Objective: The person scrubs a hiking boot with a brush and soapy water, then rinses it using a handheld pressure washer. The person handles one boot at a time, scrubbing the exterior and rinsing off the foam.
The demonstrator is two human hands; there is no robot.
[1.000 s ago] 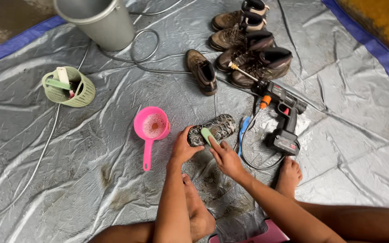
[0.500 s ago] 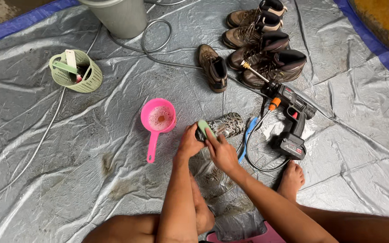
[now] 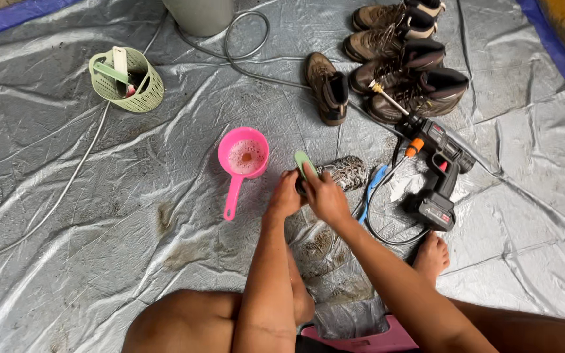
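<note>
Down on a grey tarpaulin (image 3: pixel 99 261), the left hand (image 3: pixel 285 196) steadies a soapy, sole-up shoe (image 3: pixel 341 173), its grip closed on the heel end. The right hand (image 3: pixel 325 196) grips a green brush (image 3: pixel 305 163). Wet suds likely make the stiff sole slippery. A pink scoop (image 3: pixel 243 157) and spray gun (image 3: pixel 439 163) crowd either side.

Your work surface: wet, creased grey tarp (image 3: pixel 99 261).
On it you have brown boots (image 3: pixel 400 59), pink scoop (image 3: pixel 242 160), green basket (image 3: pixel 127 81), spray gun (image 3: pixel 436 170), grey hose (image 3: pixel 243 52).
</note>
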